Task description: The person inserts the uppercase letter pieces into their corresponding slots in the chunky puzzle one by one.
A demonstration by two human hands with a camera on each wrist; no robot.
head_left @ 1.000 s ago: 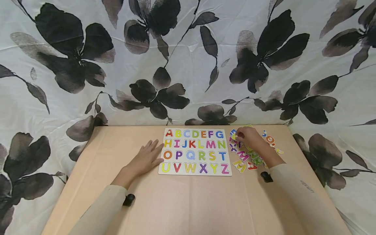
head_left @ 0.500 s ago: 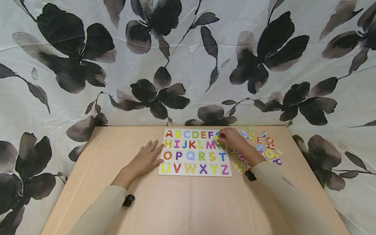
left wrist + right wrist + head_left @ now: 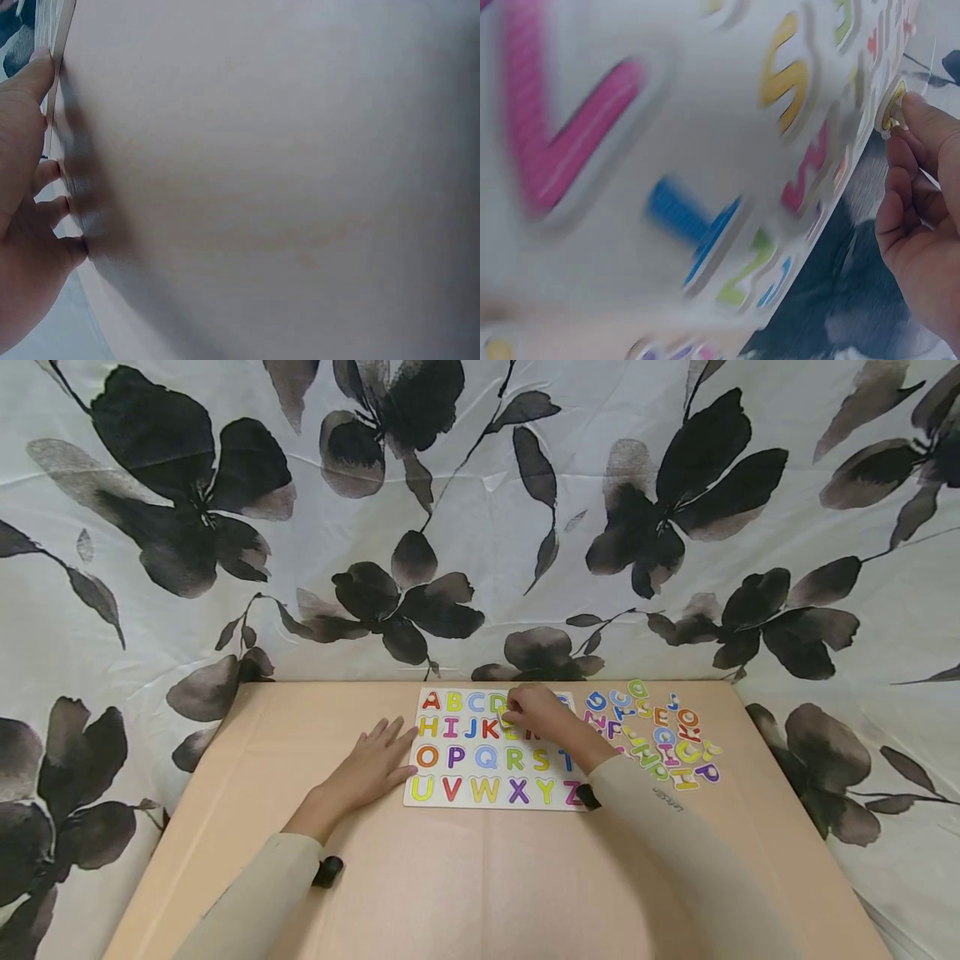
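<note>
Letter [image 3: 894, 106], seemingly yellow, pinched by right fingers [image 3: 932, 126] partly hiding board [image 3: 468, 773]; left fingers [image 3: 393, 731] spread.

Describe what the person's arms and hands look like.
The long beige fabric left sleeve and right sleeve match; the right one bears a small illegible dark marking. A small black block sits at each sleeve's end. The left hand and right hand are gloveless.

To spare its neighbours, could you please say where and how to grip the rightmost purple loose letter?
Perhaps pinch the purple letter by its right edge, coming from the right: it appears flat, with bare table there and another letter close on its left.
</note>
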